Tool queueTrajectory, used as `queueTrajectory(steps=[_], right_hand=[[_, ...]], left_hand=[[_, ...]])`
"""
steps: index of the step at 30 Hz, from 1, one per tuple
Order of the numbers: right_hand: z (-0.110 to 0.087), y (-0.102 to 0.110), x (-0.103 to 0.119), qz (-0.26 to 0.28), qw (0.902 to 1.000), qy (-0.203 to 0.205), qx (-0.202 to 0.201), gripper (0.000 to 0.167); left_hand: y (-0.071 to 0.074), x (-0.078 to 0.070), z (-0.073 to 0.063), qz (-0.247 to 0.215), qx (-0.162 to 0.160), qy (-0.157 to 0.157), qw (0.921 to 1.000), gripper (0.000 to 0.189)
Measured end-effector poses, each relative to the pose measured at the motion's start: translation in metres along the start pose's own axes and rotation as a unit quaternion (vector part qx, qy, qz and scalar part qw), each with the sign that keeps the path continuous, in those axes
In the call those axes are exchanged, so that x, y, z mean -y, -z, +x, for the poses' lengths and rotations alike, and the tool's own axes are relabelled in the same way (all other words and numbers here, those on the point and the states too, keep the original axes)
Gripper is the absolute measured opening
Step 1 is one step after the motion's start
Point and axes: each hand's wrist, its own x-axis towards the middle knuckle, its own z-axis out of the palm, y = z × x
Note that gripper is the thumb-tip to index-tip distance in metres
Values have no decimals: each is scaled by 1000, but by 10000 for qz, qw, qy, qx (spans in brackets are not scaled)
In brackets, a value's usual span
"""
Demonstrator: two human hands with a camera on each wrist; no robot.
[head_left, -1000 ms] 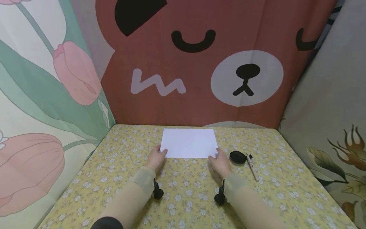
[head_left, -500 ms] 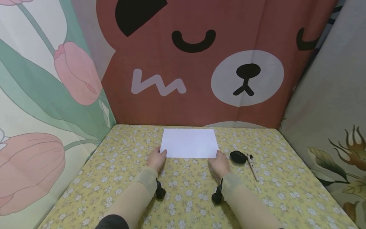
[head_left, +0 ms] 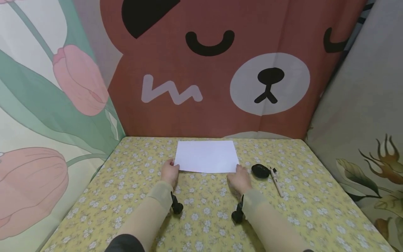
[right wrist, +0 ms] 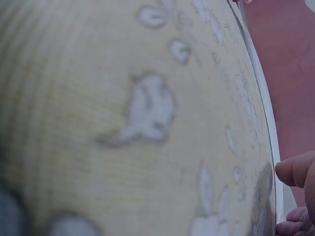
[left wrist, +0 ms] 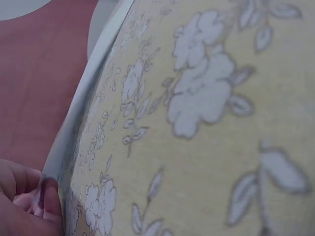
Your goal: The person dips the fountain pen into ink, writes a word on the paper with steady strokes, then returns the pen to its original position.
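A blank white sheet of paper [head_left: 206,156] lies near the back of the table, its long side facing me. At its near left corner my left hand [head_left: 170,174] pinches the edge, thumb on top. My right hand [head_left: 240,179] pinches the near right corner in the same way. From the left wrist, the paper [left wrist: 83,93] shows as a thin pale strip raised a little off the cloth, held between the thumb and curled fingers of the left hand [left wrist: 24,206]. The right wrist view has the right hand's thumb [right wrist: 295,169] against the paper's edge, fingers partly beneath.
To the right of the right hand sit a small shiny black rounded object [head_left: 260,171] and a slim beige pen-like tool [head_left: 276,182] with a dark end. Yellow flowered cloth [head_left: 201,217] covers the table. A brown bear-print curtain [head_left: 176,119] hangs behind it.
Both hands have shifted slightly inward and closed more on the paper's corners. The sheet's near edge is now slightly lifted, with a thin shadow under it. The head view has tilted a little.
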Motion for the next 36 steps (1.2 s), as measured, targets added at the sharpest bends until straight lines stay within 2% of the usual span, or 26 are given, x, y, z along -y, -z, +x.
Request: queueTrajectory(steps=[5,13,21,27,31,36], right_hand=[[0,0,-1,-43,10000,-60,6,75],[-1,1,3,-11,9999,-136,-28,74],[-3,5,7,523,9977,-429,47,67],[-1,8,6,755,9954,-591,77,62],[1,8,4,847,9943,-614,-187,56],[2,8,4,1073,9902,-591,-674,50]], left_hand=[[0,-1,2,-37,-77,101,9999,56],[3,2,7,183,114,261,9994,58],[9,2,11,-222,317,821,9959,52],[15,1,14,-721,513,1198,9888,54],[19,0,13,-641,604,1225,9886,55],[22,2,9,-150,634,1061,9922,52]])
